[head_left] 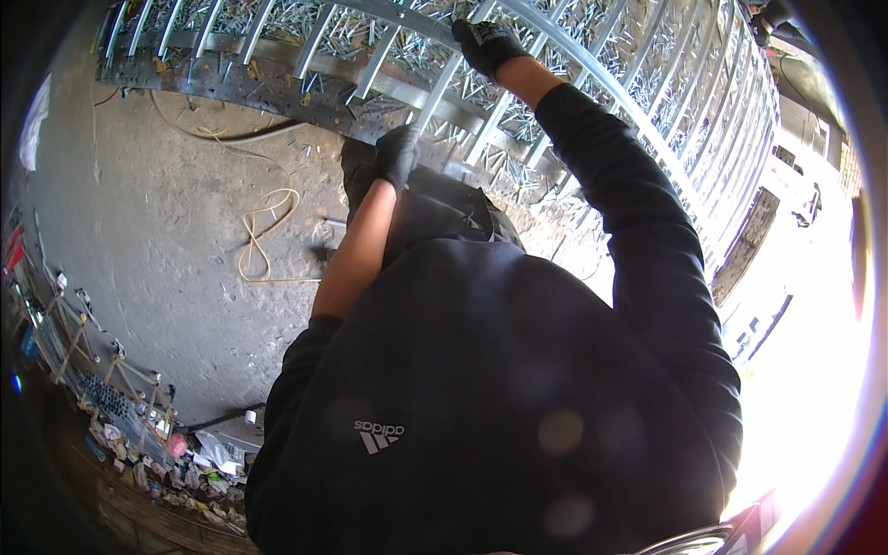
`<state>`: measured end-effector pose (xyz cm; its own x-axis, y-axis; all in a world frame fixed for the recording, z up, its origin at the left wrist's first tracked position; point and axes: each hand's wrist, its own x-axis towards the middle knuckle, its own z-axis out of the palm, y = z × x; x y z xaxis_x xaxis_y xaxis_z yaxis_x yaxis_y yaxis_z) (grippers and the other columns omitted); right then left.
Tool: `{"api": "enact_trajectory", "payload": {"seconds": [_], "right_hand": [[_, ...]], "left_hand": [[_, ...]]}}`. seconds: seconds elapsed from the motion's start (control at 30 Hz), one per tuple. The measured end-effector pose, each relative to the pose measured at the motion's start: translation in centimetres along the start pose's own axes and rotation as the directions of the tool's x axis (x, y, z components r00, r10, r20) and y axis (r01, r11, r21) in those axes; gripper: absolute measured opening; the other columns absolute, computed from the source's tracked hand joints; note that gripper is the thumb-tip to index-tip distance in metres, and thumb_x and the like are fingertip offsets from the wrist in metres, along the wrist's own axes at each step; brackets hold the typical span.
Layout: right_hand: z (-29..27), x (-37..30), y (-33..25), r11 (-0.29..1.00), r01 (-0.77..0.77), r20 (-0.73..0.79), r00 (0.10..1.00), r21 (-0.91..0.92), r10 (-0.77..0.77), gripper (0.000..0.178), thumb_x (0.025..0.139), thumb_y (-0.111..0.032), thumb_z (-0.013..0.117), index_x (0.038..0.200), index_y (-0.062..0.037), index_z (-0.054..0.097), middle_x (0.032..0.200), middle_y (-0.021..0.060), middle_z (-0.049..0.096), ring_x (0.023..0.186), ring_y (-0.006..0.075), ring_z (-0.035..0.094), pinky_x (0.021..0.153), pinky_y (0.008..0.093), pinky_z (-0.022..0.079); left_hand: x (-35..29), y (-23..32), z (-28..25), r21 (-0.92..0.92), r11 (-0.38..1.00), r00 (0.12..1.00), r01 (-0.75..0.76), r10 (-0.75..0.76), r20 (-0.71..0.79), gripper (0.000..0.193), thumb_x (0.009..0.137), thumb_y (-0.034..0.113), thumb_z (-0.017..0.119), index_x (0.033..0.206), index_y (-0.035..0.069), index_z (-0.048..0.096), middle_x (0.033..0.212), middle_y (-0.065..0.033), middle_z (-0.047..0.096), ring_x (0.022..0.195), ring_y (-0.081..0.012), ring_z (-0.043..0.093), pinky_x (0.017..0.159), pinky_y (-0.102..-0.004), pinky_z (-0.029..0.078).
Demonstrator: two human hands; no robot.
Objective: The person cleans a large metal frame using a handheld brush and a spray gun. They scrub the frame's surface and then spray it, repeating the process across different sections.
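Both my hands wear black gloves. My left hand (pixel 396 155) is closed around the near end of a pale metal bar (pixel 435 100), beside my dark-clothed knee. Farther off and to the right, my right hand (pixel 488 48) is closed over the same bar, where it meets a long metal rail (pixel 400 15); its palm side is hidden. Similar metal bars (pixel 377 63) lie side by side in a row to either side, crossing the rails. Beneath them many thin metal pieces (pixel 287 23) are strewn.
A thin tan cord (pixel 248 222) loops over the grey concrete floor (pixel 176 250) at left. Dark hose (pixel 250 139) runs near the dark metal edge. Litter (pixel 190 472) and a wire-like rack (pixel 111 370) line the lower left. Strong light washes out the right side.
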<state>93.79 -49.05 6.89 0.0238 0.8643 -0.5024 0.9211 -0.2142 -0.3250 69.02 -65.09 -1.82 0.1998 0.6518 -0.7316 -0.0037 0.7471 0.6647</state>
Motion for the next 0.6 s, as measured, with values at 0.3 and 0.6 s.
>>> {"api": "enact_trajectory", "payload": {"seconds": [0.3, 0.6], "right_hand": [[2.3, 2.1, 0.9, 0.980, 0.070, -0.129, 0.987, -0.185, -0.095, 0.051, 0.106, -0.043, 0.028, 0.129, -0.0136, 0.063, 0.120, 0.0235, 0.069, 0.113, 0.0421, 0.066, 0.101, 0.0523, 0.048], [1.4, -0.7, 0.3, 0.942, 0.161, -0.314, 0.915, -0.293, -0.254, 0.045, 0.095, -0.047, 0.061, 0.125, -0.0131, 0.064, 0.128, 0.0174, 0.067, 0.118, 0.0323, 0.065, 0.096, 0.0502, 0.052]], "left_hand": [[1.6, 0.5, 0.4, -0.004, 0.999, 0.999, -0.032, 0.032, -0.020, 0.034, 0.097, 0.040, 0.069, 0.073, 0.017, 0.062, 0.058, 0.0072, 0.050, 0.045, -0.0056, 0.043, 0.042, -0.0255, 0.031], [-5.5, 7.4, 0.2, -0.386, 0.912, 0.979, 0.136, -0.064, 0.194, 0.074, 0.100, 0.069, 0.044, 0.125, 0.002, 0.066, 0.060, 0.0050, 0.052, 0.044, -0.0057, 0.042, 0.040, -0.0214, 0.029]]}}
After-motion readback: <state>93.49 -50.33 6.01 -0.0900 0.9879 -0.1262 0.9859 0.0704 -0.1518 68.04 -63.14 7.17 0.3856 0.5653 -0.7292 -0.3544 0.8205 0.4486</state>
